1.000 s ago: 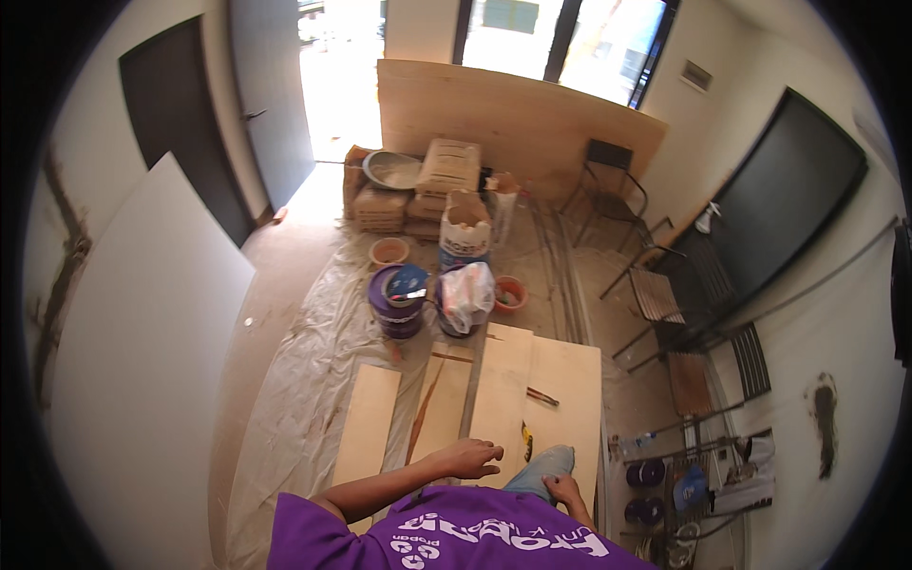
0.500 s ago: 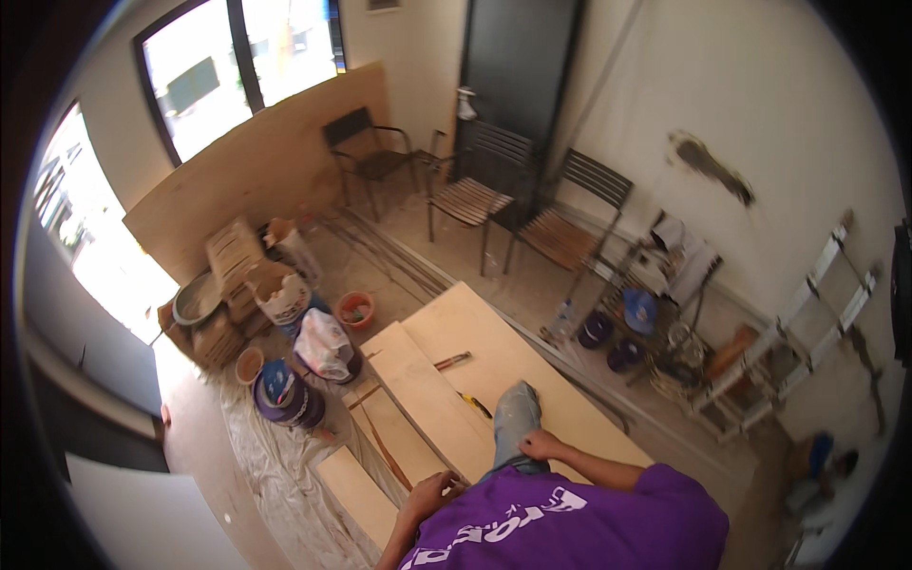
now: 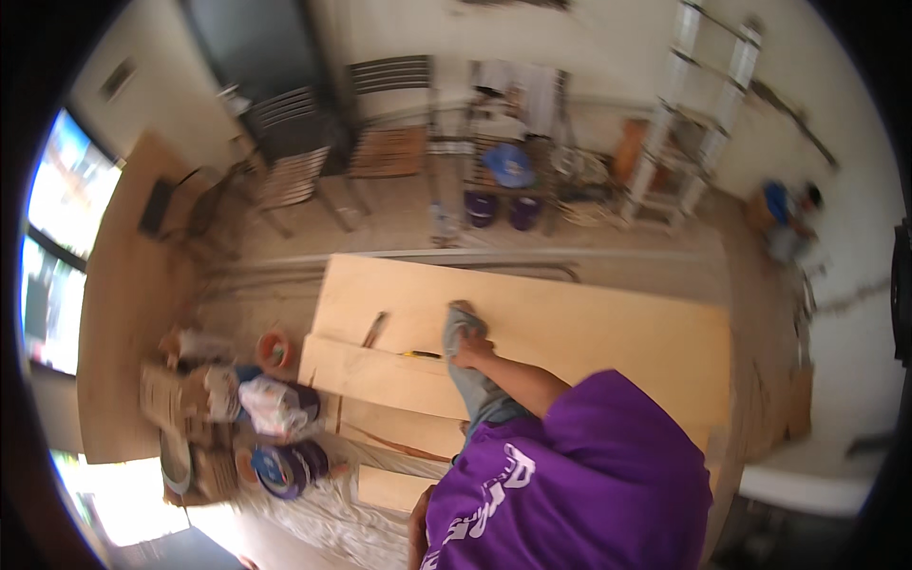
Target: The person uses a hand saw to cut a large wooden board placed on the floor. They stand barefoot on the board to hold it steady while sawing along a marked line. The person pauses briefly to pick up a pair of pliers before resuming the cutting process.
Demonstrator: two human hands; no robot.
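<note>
My right hand (image 3: 470, 349) rests on my bent leg in a grey-blue trouser leg (image 3: 475, 388), its fingers lying over the cloth. The foot of that leg is planted on a large pale plywood sheet (image 3: 589, 332). Beside the leg lies a yellow-and-black tool (image 3: 421, 355), perhaps a utility knife. A slim tool with a reddish handle (image 3: 375, 329) is farther left on the sheet. A narrower board (image 3: 380, 375) lies along the sheet's near left side. My left hand (image 3: 418, 528) hangs low by my purple shirt, partly hidden, near a smaller board (image 3: 391, 488); its fingers are unclear.
Buckets (image 3: 285, 470), bags and an orange tub (image 3: 275, 351) crowd the left, on and near a drop cloth (image 3: 332, 527). Slatted chairs (image 3: 389, 152) line the far wall. A ladder (image 3: 655, 123) leans at the far right, with a person (image 3: 788, 220) low beyond it.
My view has swung to the right, so the boards now lie more crosswise. My right hand has moved farther along the leg. My left hand has drawn back beside my body.
</note>
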